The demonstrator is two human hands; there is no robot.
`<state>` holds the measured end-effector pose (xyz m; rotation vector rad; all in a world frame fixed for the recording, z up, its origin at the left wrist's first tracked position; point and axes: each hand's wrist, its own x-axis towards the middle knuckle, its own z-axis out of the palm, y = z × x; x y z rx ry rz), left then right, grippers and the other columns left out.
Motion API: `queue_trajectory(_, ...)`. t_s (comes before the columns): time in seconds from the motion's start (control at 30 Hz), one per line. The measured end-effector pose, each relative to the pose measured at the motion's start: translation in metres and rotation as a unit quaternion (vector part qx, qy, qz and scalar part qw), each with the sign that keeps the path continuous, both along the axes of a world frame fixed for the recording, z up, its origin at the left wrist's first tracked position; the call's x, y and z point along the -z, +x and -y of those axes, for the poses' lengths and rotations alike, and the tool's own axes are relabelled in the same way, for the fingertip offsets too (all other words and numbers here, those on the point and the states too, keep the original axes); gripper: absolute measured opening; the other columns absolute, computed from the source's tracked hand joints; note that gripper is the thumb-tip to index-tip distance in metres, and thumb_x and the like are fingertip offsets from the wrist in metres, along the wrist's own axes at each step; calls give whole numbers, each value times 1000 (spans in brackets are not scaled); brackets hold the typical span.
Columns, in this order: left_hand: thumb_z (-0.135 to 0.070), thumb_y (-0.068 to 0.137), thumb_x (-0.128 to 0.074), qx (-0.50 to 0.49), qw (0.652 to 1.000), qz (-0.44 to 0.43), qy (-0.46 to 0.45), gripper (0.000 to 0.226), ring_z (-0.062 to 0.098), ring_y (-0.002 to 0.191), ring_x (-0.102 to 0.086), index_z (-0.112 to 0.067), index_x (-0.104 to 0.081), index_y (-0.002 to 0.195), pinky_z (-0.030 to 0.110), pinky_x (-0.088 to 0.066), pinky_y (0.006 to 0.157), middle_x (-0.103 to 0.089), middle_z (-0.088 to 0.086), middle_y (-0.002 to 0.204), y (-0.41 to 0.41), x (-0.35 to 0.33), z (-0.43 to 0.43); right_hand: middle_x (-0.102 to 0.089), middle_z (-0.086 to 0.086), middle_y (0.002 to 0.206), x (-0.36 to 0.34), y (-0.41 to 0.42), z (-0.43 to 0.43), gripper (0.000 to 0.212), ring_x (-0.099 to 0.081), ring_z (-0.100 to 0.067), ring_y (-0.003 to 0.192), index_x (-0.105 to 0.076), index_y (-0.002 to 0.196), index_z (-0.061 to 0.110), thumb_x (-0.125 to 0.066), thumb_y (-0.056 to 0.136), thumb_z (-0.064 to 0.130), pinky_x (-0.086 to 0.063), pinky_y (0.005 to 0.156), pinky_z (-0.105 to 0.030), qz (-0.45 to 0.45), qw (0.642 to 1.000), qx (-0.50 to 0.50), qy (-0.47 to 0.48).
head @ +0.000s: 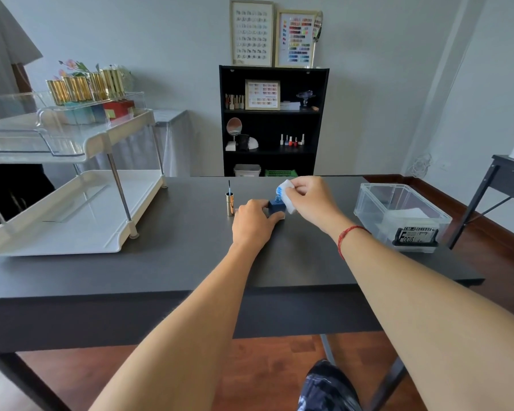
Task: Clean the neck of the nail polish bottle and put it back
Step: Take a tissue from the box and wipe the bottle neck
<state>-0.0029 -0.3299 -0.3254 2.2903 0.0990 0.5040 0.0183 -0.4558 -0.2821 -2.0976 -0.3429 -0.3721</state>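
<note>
Both of your hands were busy: your left hand point(254, 221) gripped the blue bottle point(276, 206) on the table point(190, 262), and your right hand point(309, 197) pinched a stained wipe point(285, 192) against its neck. Wiping was underway; next you needed the cap point(230, 203) standing beside it.

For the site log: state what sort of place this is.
Likely a small nail salon or home manicure room: framed nail colour charts above a black shelf holding polish bottles, and gold-capped polishes on the white cart.
</note>
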Motion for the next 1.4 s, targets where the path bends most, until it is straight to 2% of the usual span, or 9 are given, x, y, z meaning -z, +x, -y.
queue_trajectory(0.13,-36,89,-65,2,1000,-5,28,28,30,82,-64,-9,-65,96,37,-54,71,-69,9,86,-1,-2,2,-74,-10,91,6,-5,-4,25,-68,-20,84,-73,102,6,-54,95,22,-55,71,-31,9,1000,-1,16)
queue_trajectory(0.43,-35,92,-61,6,999,-13,38,29,31,87,-64,-8,-66,103,44,-54,83,-70,12,92,-2,-3,4,-74,-8,102,27,-14,-5,25,-64,-7,85,-71,110,4,-60,92,18,-47,66,-5,75,993,23,84)
queue_trajectory(0.53,-36,91,-62,6,999,-7,35,29,32,86,-63,-9,-66,101,41,-53,78,-69,13,90,-2,-1,4,-72,-6,110,30,-13,-6,25,-64,-8,95,-70,113,5,-61,92,15,-44,70,0,89,992,23,85)
queue_trajectory(0.63,-33,92,-62,6,999,5,33,29,26,81,-63,-11,-67,110,33,-51,69,-70,9,93,-2,-1,3,-70,-6,116,32,-12,-9,25,-65,-14,107,-70,115,7,-62,92,13,-44,80,-6,81,996,3,48)
queue_trajectory(1.0,-35,89,-64,4,1000,-1,24,29,25,76,-62,-10,-67,104,28,-45,62,-69,8,88,1,1,1,-73,-11,107,24,-6,1,22,-66,-18,94,-72,110,6,-63,91,12,-43,70,-6,87,996,10,14)
queue_trajectory(1.1,-32,90,-64,1,1000,6,17,26,16,63,-53,-8,-67,99,25,-41,56,-63,2,78,2,1,1,-70,-10,114,27,-7,-1,24,-65,-23,103,-70,113,8,-59,92,12,-46,79,-14,61,998,1,-18)
queue_trajectory(1.27,-31,90,-64,-3,1000,6,13,23,12,55,-46,-9,-64,87,23,-35,49,-54,-3,65,3,2,1,-69,-4,120,24,-14,0,27,-61,-9,104,-74,108,10,-55,96,25,-37,68,7,55,998,-28,-7)
queue_trajectory(1.33,-33,90,-64,-2,1000,8,16,21,13,57,-48,-12,-64,86,22,-33,47,-56,-2,68,2,3,1,-66,-8,124,25,-13,1,26,-61,-17,113,-73,109,8,-57,96,23,-39,80,3,65,997,-35,-26)
queue_trajectory(1.4,-34,89,-65,1,1000,10,15,21,15,60,-51,-14,-65,89,21,-33,47,-57,-2,70,2,3,1,-65,-11,125,26,-12,1,25,-61,-22,117,-71,111,7,-60,94,21,-46,93,-16,67,996,-37,-37)
